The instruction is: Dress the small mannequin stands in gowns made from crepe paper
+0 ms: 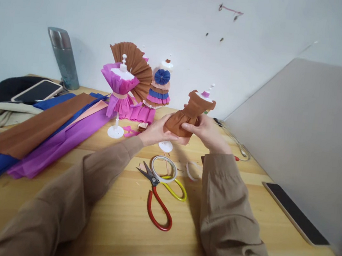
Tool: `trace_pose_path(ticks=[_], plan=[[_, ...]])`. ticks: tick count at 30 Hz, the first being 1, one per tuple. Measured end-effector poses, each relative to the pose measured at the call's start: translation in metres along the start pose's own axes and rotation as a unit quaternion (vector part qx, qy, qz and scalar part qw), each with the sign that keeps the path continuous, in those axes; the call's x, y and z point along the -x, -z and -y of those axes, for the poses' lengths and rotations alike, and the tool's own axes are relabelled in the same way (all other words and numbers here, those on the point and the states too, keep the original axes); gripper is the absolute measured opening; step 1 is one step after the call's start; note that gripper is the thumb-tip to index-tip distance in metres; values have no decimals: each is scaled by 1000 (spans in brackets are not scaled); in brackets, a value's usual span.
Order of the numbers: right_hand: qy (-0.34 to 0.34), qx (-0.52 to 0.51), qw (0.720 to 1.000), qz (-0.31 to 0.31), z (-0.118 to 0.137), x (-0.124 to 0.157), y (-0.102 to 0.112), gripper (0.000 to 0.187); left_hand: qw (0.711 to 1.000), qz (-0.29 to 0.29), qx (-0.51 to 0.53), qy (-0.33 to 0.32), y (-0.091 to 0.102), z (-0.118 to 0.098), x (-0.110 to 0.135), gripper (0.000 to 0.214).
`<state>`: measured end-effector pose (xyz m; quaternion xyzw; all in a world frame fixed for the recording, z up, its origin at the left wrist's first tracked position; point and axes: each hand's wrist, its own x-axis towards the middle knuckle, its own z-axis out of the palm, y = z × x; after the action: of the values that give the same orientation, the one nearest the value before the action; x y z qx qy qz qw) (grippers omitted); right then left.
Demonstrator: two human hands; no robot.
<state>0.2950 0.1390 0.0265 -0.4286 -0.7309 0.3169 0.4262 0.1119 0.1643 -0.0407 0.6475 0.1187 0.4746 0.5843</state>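
Observation:
Between my hands is a small white mannequin (pixel 206 95) in a brown crepe paper dress (pixel 189 110), tilted to the right. My left hand (pixel 158 130) grips the skirt from the left and below. From the right, my right hand (pixel 207 132) holds the skirt, its thumb lying across the front. A pale pink layer shows under the brown hem, and a white round base (pixel 165 145) is visible below. Scissors (pixel 154 180) with one red and one yellow handle lie on the table nearer to me, their blades apart, with a roll of tape (pixel 152 166) against them.
Left of my hands stands a mannequin in purple paper (pixel 119 100); behind it are a brown pleated fan (pixel 132 62) and a layered-dress mannequin (pixel 159 95). Crepe paper sheets (pixel 45 122), a phone (pixel 39 90) and a bottle (pixel 63 59) lie left. Another phone (pixel 297 212) is right.

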Motion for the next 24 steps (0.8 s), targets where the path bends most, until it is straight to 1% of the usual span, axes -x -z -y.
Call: trace_pose_path(ticks=[2, 5, 7, 10, 12, 14, 16, 17, 18, 19, 21, 23, 24], plan=[[-8, 7, 1000, 3, 0, 0, 1, 52, 999, 1, 33, 22, -1, 2, 1, 85], [-24, 1, 1000, 16, 1, 0, 1, 53, 999, -37, 9, 25, 2, 4, 0, 73], [-27, -6, 999, 20, 3, 0, -1, 54, 998, -51, 1, 20, 4, 5, -1, 70], [-24, -10, 1000, 16, 4, 0, -3, 58, 999, -43, 2, 24, 8, 6, -3, 72], [-18, -13, 999, 24, 7, 2, -1, 62, 999, -35, 5, 31, 10, 4, -2, 75], [-10, -15, 998, 64, 9, 5, 7, 66, 999, -28, 23, 38, 13, -1, 0, 77], [-12, -18, 992, 127, 8, 8, 19, 70, 998, -10, 40, 55, 17, -7, 2, 75], [-25, -21, 987, 156, 7, 10, 26, 71, 997, 0, 39, 64, 19, -9, 4, 73], [-51, -21, 983, 178, 4, 11, 33, 71, 997, 8, 34, 71, 22, -11, 5, 70], [-92, -17, 977, 189, 1, 12, 39, 68, 997, 14, 27, 77, 24, -12, 7, 68], [-199, -20, 960, 196, -7, 14, 47, 56, 996, 4, 25, 88, 29, -11, 9, 64], [-292, -36, 936, 195, -14, 16, 48, 41, 991, -36, 50, 120, 31, -8, 12, 60], [-320, -48, 926, 194, -17, 17, 47, 35, 984, -66, 79, 147, 32, -6, 14, 58]])
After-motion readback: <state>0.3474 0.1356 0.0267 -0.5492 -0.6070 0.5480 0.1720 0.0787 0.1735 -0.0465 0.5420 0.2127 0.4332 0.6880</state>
